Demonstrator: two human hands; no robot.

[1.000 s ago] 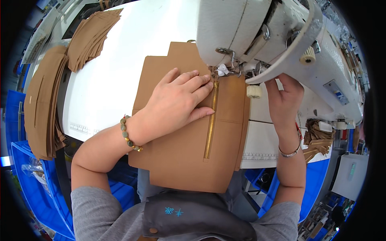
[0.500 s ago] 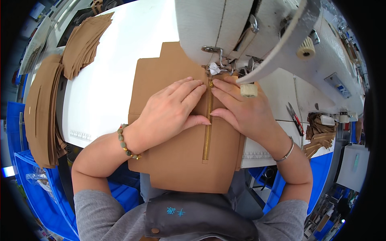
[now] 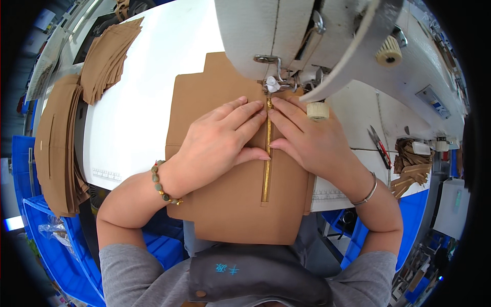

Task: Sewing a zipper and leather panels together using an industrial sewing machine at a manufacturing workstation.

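A flat brown panel (image 3: 232,217) of leather-like material lies on the white table, its near edge hanging over toward my lap. A gold-toothed zipper (image 3: 267,176) runs lengthwise in a narrow slot in it. My left hand (image 3: 217,135) rests flat left of the zipper, its thumb tip at the teeth. On the other side my right hand (image 3: 312,138) lies flat, fingertips beside the zipper's far end and thumb near the teeth. Just past my fingertips, the sewing machine (image 3: 250,33) has its presser foot (image 3: 270,88) over the zipper's far end; the needle cannot be made out.
Stacked brown pieces (image 3: 59,148) and another brown stack (image 3: 110,59) lie at the left. Red-handled snips (image 3: 381,148) and brown scraps (image 3: 411,163) are on the right. Blue bins (image 3: 56,245) stand below the table edge.
The whole view has shifted slightly. Both hands stay flat on the panel beside the zipper, in nearly the same place; any feed of the panel is too small to tell.
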